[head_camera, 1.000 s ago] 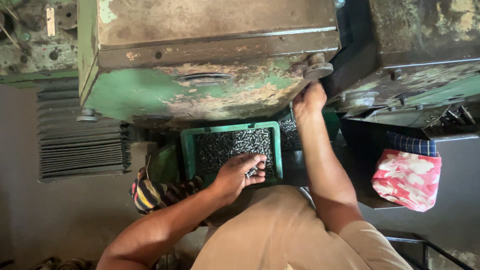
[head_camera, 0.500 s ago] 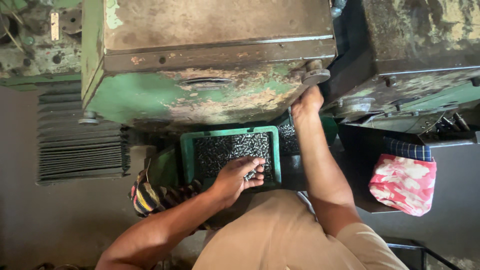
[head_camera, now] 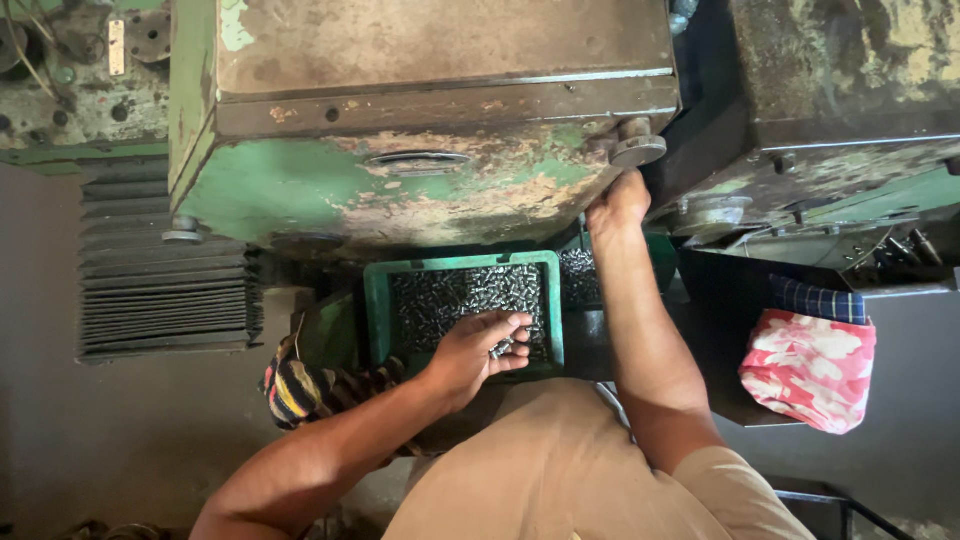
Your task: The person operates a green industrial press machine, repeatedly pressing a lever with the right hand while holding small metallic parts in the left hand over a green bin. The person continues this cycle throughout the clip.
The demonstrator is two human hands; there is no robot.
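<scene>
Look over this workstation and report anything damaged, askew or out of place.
The green machine housing is badly worn: paint has flaked off in large patches along its lower face, leaving bare, rusty metal. A striped cloth lies bunched beside the green tray of small metal parts. Nothing looks spilled; the parts sit inside the tray.

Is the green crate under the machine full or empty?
Nearly full: small shiny metal parts cover the green crate almost to its rim. The left hand holds a few.

one green crate (head_camera: 376, 310), countless small metal pieces (head_camera: 455, 295), perhaps two cloths (head_camera: 808, 368).
</scene>
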